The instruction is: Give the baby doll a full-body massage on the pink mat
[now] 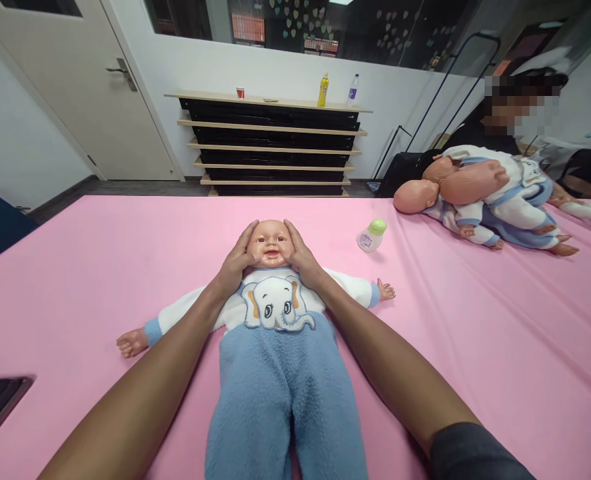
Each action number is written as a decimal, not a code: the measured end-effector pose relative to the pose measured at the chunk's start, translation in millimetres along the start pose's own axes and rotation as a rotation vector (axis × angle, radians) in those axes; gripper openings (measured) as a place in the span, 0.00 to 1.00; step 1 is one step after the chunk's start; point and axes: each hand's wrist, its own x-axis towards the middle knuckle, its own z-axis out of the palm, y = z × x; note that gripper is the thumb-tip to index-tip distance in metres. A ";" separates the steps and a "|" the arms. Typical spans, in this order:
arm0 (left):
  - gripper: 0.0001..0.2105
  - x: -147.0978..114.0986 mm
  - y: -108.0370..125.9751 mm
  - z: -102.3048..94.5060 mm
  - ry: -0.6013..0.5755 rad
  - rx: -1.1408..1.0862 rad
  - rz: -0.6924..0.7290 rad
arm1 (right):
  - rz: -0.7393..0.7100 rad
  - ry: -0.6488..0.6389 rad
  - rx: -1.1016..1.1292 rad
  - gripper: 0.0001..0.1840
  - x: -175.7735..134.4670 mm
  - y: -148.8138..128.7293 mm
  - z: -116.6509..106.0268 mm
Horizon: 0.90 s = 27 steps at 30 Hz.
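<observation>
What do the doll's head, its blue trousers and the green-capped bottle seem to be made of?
Head: probably vinyl or plastic, smooth with a soft shine.
Trousers: apparently fleecy cloth, matte with a nubbly surface.
Bottle: likely plastic, looking smooth, pale and cloudy.

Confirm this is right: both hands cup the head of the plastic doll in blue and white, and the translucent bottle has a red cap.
Not right: the head view shows a light green cap on the translucent bottle. The left hand and right hand do cup the doll's head.
</observation>
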 end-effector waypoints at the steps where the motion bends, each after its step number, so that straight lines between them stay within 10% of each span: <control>1: 0.38 -0.6 0.6 0.3 -0.005 -0.017 0.003 | -0.004 0.001 0.008 0.43 -0.3 -0.3 0.0; 9: 0.46 -8.0 9.6 0.3 0.016 0.275 0.030 | 0.006 -0.006 -0.080 0.57 -6.6 -13.4 0.6; 27: 0.41 -1.4 0.5 -1.7 0.029 0.147 0.004 | 0.010 -0.003 -0.052 0.48 -2.4 -6.5 0.4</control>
